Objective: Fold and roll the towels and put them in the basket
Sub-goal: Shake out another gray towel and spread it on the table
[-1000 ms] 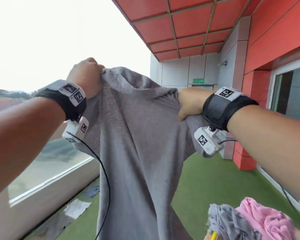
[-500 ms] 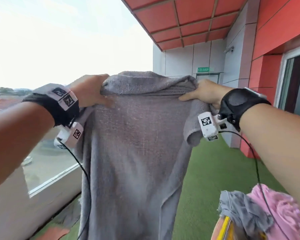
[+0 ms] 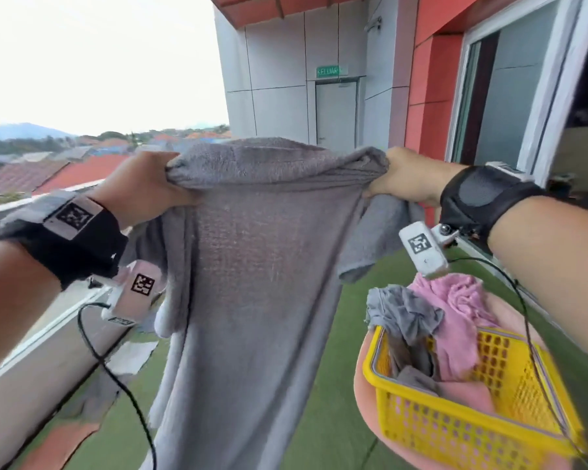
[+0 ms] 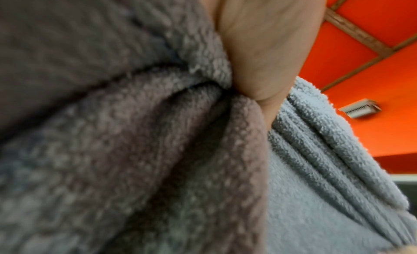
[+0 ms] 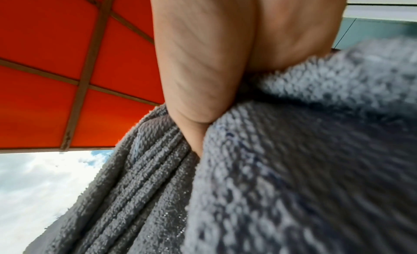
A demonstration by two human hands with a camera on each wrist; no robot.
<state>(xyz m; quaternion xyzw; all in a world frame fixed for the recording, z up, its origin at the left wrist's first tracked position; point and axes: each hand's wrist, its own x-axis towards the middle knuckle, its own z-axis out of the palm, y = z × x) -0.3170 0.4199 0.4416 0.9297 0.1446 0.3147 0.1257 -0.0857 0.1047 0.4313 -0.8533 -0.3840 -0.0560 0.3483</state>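
You hold the grey towel (image 3: 252, 266) up in front of you, your left hand (image 3: 143, 188) clenched round its top left corner and your right hand (image 3: 408, 179) gripping the top right, so it hangs stretched between them. Below lies green turf (image 3: 336, 385) on a balcony with a red ceiling (image 5: 45, 44), and at lower right the yellow basket (image 3: 455, 425) holds crumpled grey and pink towels (image 3: 455, 307). Compared with half a second ago, your hands are wider apart, the top edge is tauter, and your view has tipped down.

Bare forearms, black wrist straps (image 3: 482, 195) with white tagged camera blocks (image 3: 421, 249) (black cables trailing)
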